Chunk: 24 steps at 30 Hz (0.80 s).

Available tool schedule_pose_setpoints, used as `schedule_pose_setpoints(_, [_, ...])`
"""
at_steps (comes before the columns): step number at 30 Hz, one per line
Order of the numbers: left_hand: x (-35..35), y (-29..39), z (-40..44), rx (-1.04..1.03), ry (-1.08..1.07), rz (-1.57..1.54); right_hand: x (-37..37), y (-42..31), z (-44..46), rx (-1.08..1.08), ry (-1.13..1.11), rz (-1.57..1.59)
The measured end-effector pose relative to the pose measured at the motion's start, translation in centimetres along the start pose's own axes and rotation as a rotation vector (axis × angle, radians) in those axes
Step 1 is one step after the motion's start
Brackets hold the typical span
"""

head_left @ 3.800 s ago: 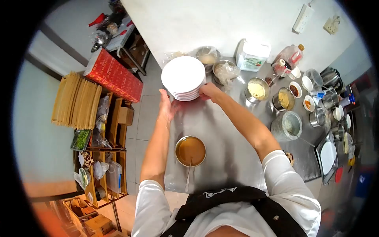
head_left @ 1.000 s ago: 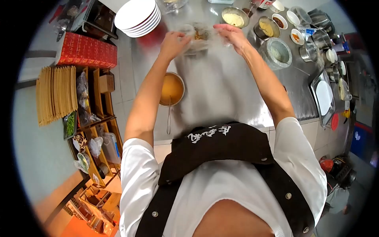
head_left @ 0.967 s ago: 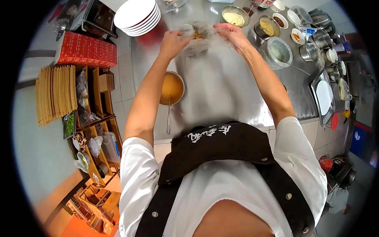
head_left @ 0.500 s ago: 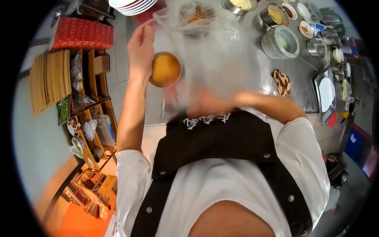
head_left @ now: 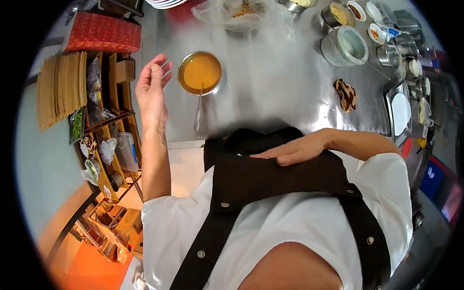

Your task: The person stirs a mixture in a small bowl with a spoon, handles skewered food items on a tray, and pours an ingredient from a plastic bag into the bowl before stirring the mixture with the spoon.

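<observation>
My left hand (head_left: pixel 154 87) is raised at the table's left edge, fingers loosely curled and apart, holding nothing. Just right of it stands a metal bowl of orange-brown liquid (head_left: pixel 199 71), with a spoon (head_left: pixel 197 113) whose handle leans out over the rim toward me. My right hand (head_left: pixel 297 150) lies flat against the black apron (head_left: pixel 285 179) at my chest, its fingers stretched out. Beyond the bowl, a clear plastic bag (head_left: pixel 227 19) with brown crumbly bits rests at the far side of the table.
A stone mortar (head_left: pixel 344 46) stands at the right, with a patterned cloth (head_left: pixel 346 95) nearer me. Farther right are a metal tray (head_left: pixel 400 111) and several small bowls. Stacked plates (head_left: pixel 166 3) show at the top edge. Left of the table is a wooden shelf (head_left: pixel 110 87).
Both hands have left the plastic bag. My left hand has moved back to the left of the bowl, and my right hand has come down onto the apron. The view has shifted toward my body.
</observation>
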State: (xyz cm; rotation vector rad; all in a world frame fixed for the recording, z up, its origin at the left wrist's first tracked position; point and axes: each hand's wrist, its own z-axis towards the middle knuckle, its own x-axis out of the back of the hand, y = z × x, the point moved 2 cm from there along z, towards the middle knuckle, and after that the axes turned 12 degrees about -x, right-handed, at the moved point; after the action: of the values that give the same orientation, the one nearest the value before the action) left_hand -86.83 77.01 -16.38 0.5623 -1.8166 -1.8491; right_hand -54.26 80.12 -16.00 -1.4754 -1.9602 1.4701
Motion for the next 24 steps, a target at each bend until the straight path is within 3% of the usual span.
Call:
schedule_pose_setpoints(2, [0.3, -0.1, -0.1, 0.004, -0.009, 0.006, -0.3, 0.2, -2.2, -0.058, -0.043, 0.075])
schedule_pose_setpoints(9, [0.1, -0.2, -0.3, 0.025, -0.074, 0.026, 3.9, 1.9, -9.3, -0.222, 0.219, 0.148])
schedule_pose_setpoints(11, [-0.5, 0.0, -0.3, 0.027, -0.090, 0.038, 5.4, 1.8, -10.7, -0.292, 0.580, 0.229])
schedule_pose_setpoints(13, [-1.5, 0.4, 0.0, 0.004, -0.129, 0.041, 7.5, 2.0, -10.9, -0.263, 0.788, 0.248])
schedule_pose_setpoints(17, [-4.6, 1.4, 0.8, -0.033, -0.223, 0.065, 10.9, 3.3, -9.7, -0.318, 0.807, -0.024])
schedule_pose_setpoints(20, [-6.6, 0.2, 2.4, -0.061, -0.310, 0.173, 13.5, 4.1, -8.6, -0.133, 1.221, -0.252])
schedule_pose_setpoints(21, [-7.4, 0.0, 3.1, -0.118, -0.321, 0.199, 15.3, 4.4, -8.6, -0.169, 1.293, -0.276])
schedule_pose_setpoints(24, [-10.1, -0.9, 5.3, -0.250, -0.330, 0.281, 20.5, 3.4, -8.3, 0.014, 1.637, -0.046])
